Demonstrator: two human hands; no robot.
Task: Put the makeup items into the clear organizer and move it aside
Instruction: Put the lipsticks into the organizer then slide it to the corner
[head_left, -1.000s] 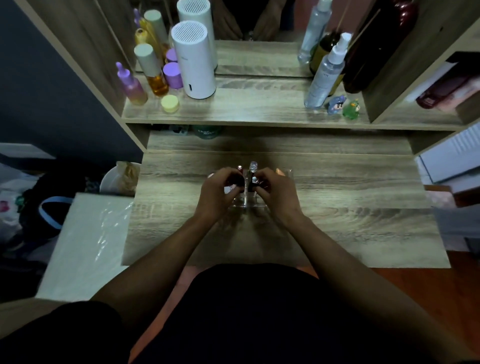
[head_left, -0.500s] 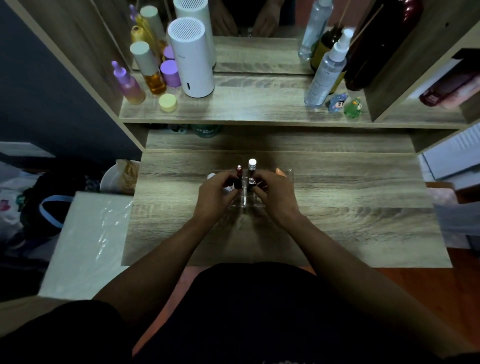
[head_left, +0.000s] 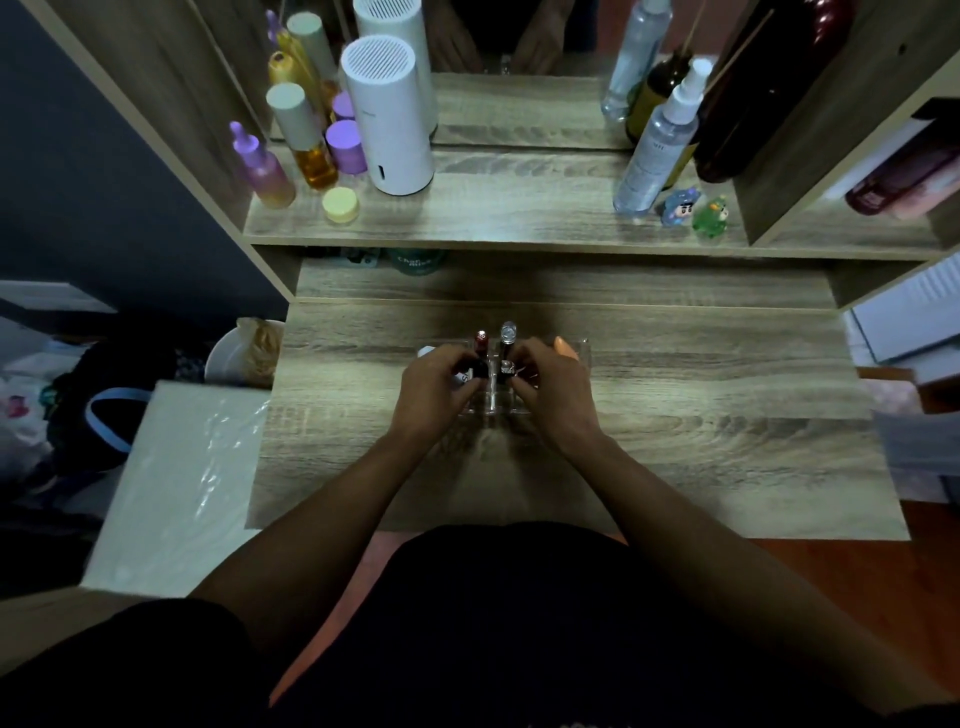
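Note:
A clear organizer (head_left: 581, 349) stands in the middle of the wooden desk (head_left: 701, 426). A red tube (head_left: 480, 343) and a silver-capped tube (head_left: 507, 335) stand upright in it. An orange item (head_left: 566, 347) pokes up at its right, and a white item (head_left: 425, 352) shows at its left. My left hand (head_left: 434, 395) pinches the base of the red tube. My right hand (head_left: 550, 397) has its fingers closed at the base of the silver-capped tube. The hands hide most of the organizer's front.
The raised shelf (head_left: 493, 218) behind holds a white cylinder (head_left: 387, 114), purple and amber bottles (head_left: 306, 140) at left, a spray bottle (head_left: 657, 145) and two small figures (head_left: 693, 210) at right. A white box (head_left: 176, 483) sits left of the desk.
The two tubes now stand taller and clearer between my fingers. My hands stay at the organizer, barely shifted.

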